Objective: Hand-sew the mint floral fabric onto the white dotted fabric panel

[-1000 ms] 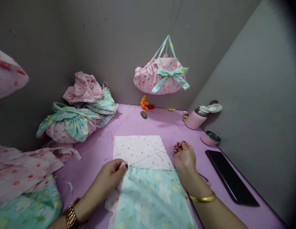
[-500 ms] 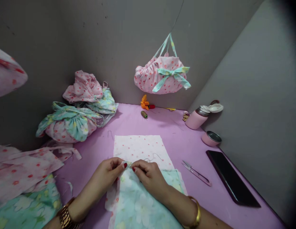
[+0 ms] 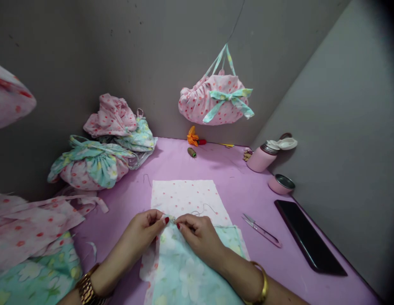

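A mint-green floral cloth (image 3: pixel 192 271) lies over a white cloth with red dots (image 3: pixel 187 195) in front of me. My left hand (image 3: pixel 149 226) pinches the green cloth's upper edge between thumb and forefinger. Right beside it, my right hand (image 3: pixel 197 233) is closed in a pinch at the same edge; whatever is between its fingertips is too small to make out. A loose dark thread (image 3: pixel 209 206) curls over the dotted cloth just beyond my right fingers.
Thread snips (image 3: pixel 263 231) and a black phone (image 3: pixel 307 235) lie to the right. Behind them stand a pink cup (image 3: pixel 281 184) and a pink flask (image 3: pixel 262 159). A thread spool (image 3: pixel 191 152) lies at the back. Fabric bundles (image 3: pixel 92 165) crowd the left; a dotted bag (image 3: pixel 216 101) hangs above.
My right thumb and fingertips have shifted very slightly at the cloth's edge. My left hand keeps its pinch in the same place.
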Tool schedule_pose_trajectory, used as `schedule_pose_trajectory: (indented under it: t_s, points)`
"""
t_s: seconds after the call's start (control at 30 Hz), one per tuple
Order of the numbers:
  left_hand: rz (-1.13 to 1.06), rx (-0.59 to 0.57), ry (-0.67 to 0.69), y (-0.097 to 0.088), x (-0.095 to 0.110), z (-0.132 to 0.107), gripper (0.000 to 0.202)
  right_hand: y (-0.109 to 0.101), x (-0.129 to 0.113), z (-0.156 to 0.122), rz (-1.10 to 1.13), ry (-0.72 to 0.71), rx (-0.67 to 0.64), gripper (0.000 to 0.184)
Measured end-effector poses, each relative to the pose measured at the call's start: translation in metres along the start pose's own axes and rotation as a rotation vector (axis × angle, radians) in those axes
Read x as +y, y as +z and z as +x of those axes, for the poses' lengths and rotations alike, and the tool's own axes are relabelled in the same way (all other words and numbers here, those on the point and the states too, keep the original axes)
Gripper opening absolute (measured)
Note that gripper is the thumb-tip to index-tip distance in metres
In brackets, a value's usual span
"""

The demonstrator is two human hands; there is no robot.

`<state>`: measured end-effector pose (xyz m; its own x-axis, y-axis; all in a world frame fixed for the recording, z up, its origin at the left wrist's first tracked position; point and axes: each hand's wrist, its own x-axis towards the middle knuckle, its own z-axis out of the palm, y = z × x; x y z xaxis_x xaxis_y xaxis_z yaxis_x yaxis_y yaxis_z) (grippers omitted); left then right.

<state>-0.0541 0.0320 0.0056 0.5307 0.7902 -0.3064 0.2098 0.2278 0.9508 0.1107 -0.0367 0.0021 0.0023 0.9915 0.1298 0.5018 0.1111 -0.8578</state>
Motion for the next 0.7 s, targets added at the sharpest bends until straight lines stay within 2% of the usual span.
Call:
schedule_pose_trajectory:
  t_s: [0.37, 0.7]
  points:
    - [0.184, -0.002, 0.109, 0.0015, 0.0036, -0.0043, 0.025, 0.0022, -0.0012, -0.0001, -0.025, -0.023, -0.006, 0.02]
    - [0.078, 0.012, 0.04, -0.0004, 0.0017, -0.0004, 0.029, -0.0003, -0.0016, 0.0025, 0.067, -0.016, -0.009, 0.023]
